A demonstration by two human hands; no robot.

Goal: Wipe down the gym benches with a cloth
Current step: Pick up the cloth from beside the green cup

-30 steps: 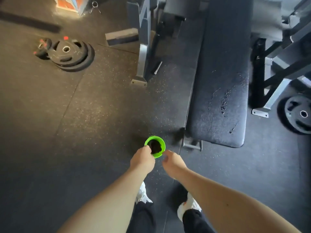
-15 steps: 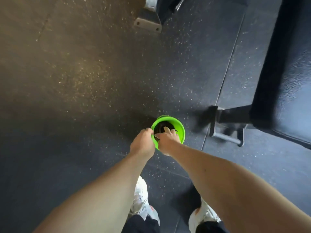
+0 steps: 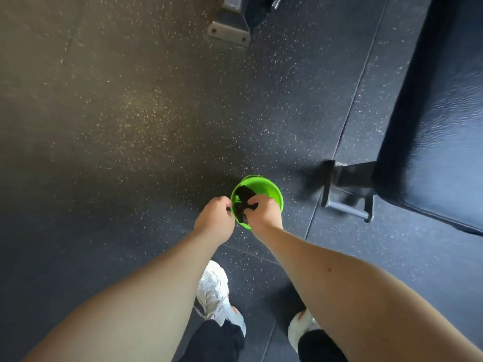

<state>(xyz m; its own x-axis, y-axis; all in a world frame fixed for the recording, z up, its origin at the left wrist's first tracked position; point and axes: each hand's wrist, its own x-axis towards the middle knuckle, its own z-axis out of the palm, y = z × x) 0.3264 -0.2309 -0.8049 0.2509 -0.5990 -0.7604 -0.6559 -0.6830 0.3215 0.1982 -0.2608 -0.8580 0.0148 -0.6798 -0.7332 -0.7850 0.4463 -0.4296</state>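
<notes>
Seemingly, left hand (image 3: 214, 218) and right hand (image 3: 264, 215) pinch the cloth (image 3: 241, 197) over a bucket (image 3: 273, 192).

No legible text, label, brand, number or sign is present on the green bucket (image 3: 270, 189), the bench pad (image 3: 439, 142), the white shoes (image 3: 213, 288) or the floor (image 3: 130, 126).

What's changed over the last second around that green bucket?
The right hand went from beside the small green plastic bucket into it and took hold of the black cloth; the left hand, earlier at the rim, now grips the cloth too. The bucket stays on the speckled rubber floor beside the black padded bench.
</notes>
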